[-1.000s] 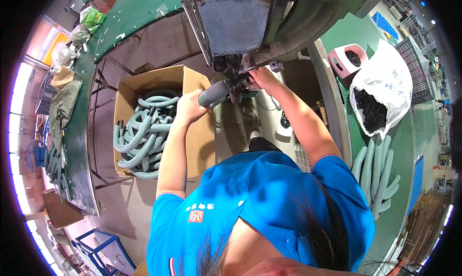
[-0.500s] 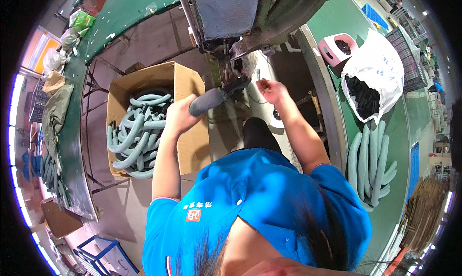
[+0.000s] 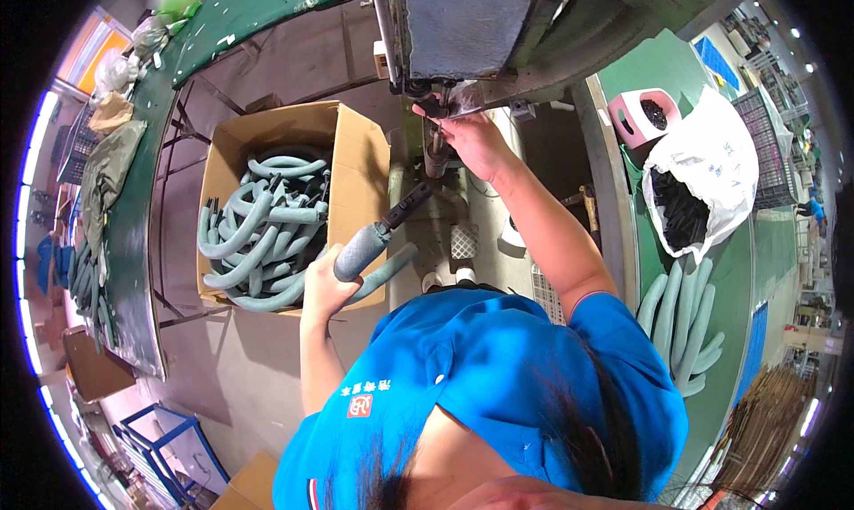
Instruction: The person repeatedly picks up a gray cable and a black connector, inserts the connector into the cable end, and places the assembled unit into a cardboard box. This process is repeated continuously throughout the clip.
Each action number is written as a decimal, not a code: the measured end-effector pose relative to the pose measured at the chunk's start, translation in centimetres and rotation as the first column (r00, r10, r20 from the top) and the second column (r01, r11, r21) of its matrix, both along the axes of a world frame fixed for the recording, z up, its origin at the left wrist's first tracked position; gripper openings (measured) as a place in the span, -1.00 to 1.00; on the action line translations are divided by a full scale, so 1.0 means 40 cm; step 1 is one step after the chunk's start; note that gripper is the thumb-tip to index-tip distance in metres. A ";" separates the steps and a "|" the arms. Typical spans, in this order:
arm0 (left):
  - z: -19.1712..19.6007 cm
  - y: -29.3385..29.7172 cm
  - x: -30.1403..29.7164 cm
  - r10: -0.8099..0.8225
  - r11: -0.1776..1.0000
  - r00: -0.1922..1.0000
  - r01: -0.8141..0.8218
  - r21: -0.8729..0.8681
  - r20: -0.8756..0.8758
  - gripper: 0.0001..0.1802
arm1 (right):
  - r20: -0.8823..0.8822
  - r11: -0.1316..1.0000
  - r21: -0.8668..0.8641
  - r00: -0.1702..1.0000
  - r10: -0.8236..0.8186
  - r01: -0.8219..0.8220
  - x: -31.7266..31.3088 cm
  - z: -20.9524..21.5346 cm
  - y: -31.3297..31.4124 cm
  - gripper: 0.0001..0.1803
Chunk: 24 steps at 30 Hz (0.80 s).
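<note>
My left hand (image 3: pixel 327 283) is closed around a grey-green foam-covered tube (image 3: pixel 363 250). A black slotted end piece (image 3: pixel 409 206) sticks out of the foam, pointing up and right toward the machine, apart from it. The tube's other length curves out beneath my hand, beside the carton. My right hand (image 3: pixel 479 147) is raised to the working head of a grey-green machine (image 3: pixel 463 29). Its fingertips are pinched together at the dark metal parts; what they grip is too small to make out. Just below them stands the machine's lower metal post (image 3: pixel 435 154).
On my left, a cardboard box (image 3: pixel 363 158) holds several similar tubes (image 3: pixel 267 230). To the right, a green bench (image 3: pixel 738 270) carries more tubes (image 3: pixel 680 323), a white bag (image 3: pixel 721 163) of black pieces and a pink bin (image 3: pixel 630 123). A foot pedal (image 3: pixel 463 243) sits below the machine.
My left hand has drawn the tube back from the machine toward my body, so its black end now shows. My right hand has moved up and left to the machine's head.
</note>
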State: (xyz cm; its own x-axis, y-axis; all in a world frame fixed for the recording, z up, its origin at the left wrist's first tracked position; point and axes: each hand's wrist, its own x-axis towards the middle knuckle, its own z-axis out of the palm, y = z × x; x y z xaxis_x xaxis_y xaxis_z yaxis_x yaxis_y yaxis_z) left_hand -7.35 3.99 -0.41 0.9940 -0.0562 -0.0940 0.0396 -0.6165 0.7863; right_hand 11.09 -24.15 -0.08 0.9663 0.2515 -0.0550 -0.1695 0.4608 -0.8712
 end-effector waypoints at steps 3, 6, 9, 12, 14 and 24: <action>0.028 -0.008 -0.005 0.009 0.998 1.000 -0.010 0.066 0.016 -0.73 | 0.129 0.993 -0.090 0.988 0.083 -0.071 -0.019 0.038 0.018 -0.66; 0.032 -0.019 -0.006 0.021 0.997 0.997 -0.027 0.068 0.077 -0.72 | 0.129 0.988 -0.107 0.984 0.124 -0.111 -0.021 0.048 0.012 -0.65; 0.053 -0.039 -0.006 0.046 0.996 0.997 -0.051 0.068 0.069 -0.76 | 0.219 0.981 -0.152 0.964 0.153 -0.122 -0.011 0.013 0.013 -0.64; 0.074 -0.064 0.002 0.023 0.998 0.997 -0.028 0.064 0.077 -0.76 | 0.132 0.996 -0.041 0.988 0.079 -0.074 -0.005 -0.005 -0.013 -0.65; 0.077 -0.080 0.006 -0.027 0.994 0.996 0.017 0.111 0.087 -0.74 | -0.009 0.998 0.014 0.998 -0.067 0.067 0.011 -0.072 -0.061 -0.67; 0.096 -0.183 0.006 -0.466 0.861 0.883 0.437 0.261 0.056 -0.68 | -0.118 0.871 -0.225 0.900 0.420 -0.436 -0.376 0.117 -0.130 -0.33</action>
State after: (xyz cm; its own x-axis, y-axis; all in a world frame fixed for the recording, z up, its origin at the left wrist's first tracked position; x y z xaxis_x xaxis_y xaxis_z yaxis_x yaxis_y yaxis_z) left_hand -7.11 -3.34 3.43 0.8692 -0.4920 -0.0496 -0.3682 -0.7108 0.5993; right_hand -3.96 -29.36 4.61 0.7597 0.6106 -0.2236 -0.3603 0.1091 -0.9264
